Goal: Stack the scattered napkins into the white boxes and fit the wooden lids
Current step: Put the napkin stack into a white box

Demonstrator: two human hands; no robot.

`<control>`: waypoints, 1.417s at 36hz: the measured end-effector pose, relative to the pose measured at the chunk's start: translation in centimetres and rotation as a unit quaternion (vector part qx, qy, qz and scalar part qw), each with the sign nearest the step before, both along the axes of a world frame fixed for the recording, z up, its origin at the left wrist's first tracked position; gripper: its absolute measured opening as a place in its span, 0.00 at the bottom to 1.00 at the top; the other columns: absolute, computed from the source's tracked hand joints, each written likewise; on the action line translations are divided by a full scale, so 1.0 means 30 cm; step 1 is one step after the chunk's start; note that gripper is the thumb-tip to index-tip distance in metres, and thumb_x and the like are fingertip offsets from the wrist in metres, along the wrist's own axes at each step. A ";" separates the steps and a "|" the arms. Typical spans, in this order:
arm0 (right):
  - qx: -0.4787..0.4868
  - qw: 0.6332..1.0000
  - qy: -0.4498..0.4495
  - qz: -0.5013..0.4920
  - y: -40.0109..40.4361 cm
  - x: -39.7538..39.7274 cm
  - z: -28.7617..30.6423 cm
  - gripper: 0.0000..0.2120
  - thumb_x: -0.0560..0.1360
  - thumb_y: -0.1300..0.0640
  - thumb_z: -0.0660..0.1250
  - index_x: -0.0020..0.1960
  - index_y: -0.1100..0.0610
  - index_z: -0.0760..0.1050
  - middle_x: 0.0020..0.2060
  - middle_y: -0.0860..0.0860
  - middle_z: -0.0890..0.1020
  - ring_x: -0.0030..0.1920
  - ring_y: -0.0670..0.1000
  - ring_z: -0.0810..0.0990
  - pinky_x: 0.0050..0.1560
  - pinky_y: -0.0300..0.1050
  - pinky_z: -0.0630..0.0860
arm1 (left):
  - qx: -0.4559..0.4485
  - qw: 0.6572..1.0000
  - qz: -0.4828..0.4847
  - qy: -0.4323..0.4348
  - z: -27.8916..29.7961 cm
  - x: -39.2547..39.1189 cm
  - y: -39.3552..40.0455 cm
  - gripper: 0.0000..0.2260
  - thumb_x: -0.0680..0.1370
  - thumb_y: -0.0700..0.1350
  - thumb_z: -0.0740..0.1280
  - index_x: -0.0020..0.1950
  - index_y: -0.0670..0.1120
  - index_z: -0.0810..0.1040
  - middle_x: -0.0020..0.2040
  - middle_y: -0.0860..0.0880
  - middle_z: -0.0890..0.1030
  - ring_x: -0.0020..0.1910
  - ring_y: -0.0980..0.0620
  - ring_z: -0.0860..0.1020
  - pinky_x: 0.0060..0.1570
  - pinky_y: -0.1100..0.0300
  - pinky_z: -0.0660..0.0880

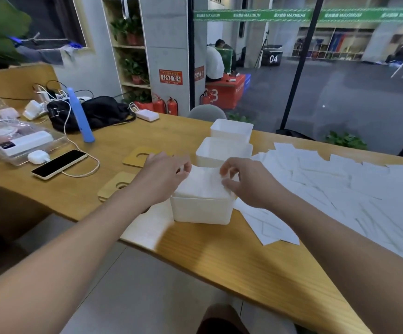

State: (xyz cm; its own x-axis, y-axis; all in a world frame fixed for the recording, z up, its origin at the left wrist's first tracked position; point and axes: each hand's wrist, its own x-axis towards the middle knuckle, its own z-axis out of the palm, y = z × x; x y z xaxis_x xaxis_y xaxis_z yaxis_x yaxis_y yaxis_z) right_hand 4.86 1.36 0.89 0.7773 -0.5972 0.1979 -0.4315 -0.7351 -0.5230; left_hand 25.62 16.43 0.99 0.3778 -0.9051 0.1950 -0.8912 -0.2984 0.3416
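1. Reaching in from the lower corners of the frame, both hands are working over the nearest white box (201, 210) at the centre of the wooden table (231, 259).
2. The left hand (164, 179) is curling its fingers at the left edge of the napkin stack (201, 183), which is rising above the box's rim; it seems to be pinching the top corner, though blur is making that hard to confirm.
3. The right hand (246, 182) is pinching the stack's right edge between thumb and bent fingers.
4. Two more white boxes, the middle box (222, 153) and the far box (231, 130), are sitting in a row behind it, towards upper centre, lids off.
5. Scattered napkins (340, 186) are lying spread across the right side of the table.
6. Two wooden lids (138, 156) are lying flat at centre left, beside the boxes, the nearer lid (113, 186) partly hidden by the left wrist.
7. A phone (59, 163), a blue bottle (80, 115) and a black bag (94, 112) are sitting at the upper left.
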 end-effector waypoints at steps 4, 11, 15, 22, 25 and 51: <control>-0.058 0.997 0.045 0.025 -0.008 -0.005 0.003 0.06 0.85 0.51 0.67 0.60 0.47 0.80 0.52 0.46 0.83 0.44 0.48 0.81 0.40 0.42 0.79 | 0.050 0.998 -0.017 -0.024 -0.020 0.013 -0.013 0.10 0.88 0.47 0.59 0.51 0.58 0.75 0.41 0.55 0.81 0.54 0.51 0.68 0.54 0.54 0.64; -0.206 0.974 0.095 0.015 -0.018 -0.003 0.007 0.21 0.78 0.44 0.74 0.69 0.47 0.79 0.65 0.50 0.80 0.60 0.55 0.77 0.62 0.54 0.76 | 0.079 0.994 0.011 -0.068 -0.049 0.017 -0.040 0.12 0.87 0.45 0.56 0.47 0.60 0.70 0.42 0.50 0.78 0.52 0.46 0.67 0.62 0.48 0.69; -0.134 0.985 0.104 0.038 -0.022 0.012 -0.008 0.18 0.76 0.42 0.75 0.64 0.44 0.82 0.60 0.47 0.83 0.58 0.52 0.75 0.59 0.53 0.78 | 0.098 0.991 0.016 -0.094 -0.041 0.009 -0.045 0.12 0.87 0.43 0.54 0.49 0.58 0.70 0.47 0.50 0.74 0.54 0.45 0.65 0.58 0.49 0.67; -0.031 0.992 0.116 0.036 -0.032 0.039 -0.002 0.20 0.76 0.47 0.80 0.66 0.49 0.83 0.57 0.44 0.81 0.55 0.49 0.77 0.51 0.44 0.76 | 0.104 0.981 -0.022 -0.165 -0.032 0.009 -0.052 0.09 0.84 0.61 0.64 0.55 0.57 0.74 0.58 0.55 0.72 0.59 0.47 0.65 0.61 0.49 0.64; -0.016 0.993 0.113 0.040 -0.037 0.046 -0.010 0.20 0.75 0.48 0.80 0.65 0.50 0.83 0.56 0.43 0.82 0.52 0.47 0.78 0.45 0.37 0.72 | 0.100 0.979 -0.042 -0.173 -0.021 0.002 -0.048 0.13 0.83 0.65 0.65 0.62 0.60 0.78 0.62 0.57 0.72 0.63 0.48 0.65 0.63 0.49 0.62; 0.027 0.991 -0.124 -0.039 -0.042 -0.455 -0.038 0.12 0.78 0.42 0.76 0.61 0.42 0.84 0.56 0.32 0.84 0.53 0.39 0.82 0.47 0.30 0.70 | -0.117 0.977 -0.176 0.031 0.005 -0.442 -0.146 0.13 0.83 0.57 0.71 0.67 0.60 0.81 0.54 0.63 0.81 0.54 0.61 0.75 0.54 0.63 0.74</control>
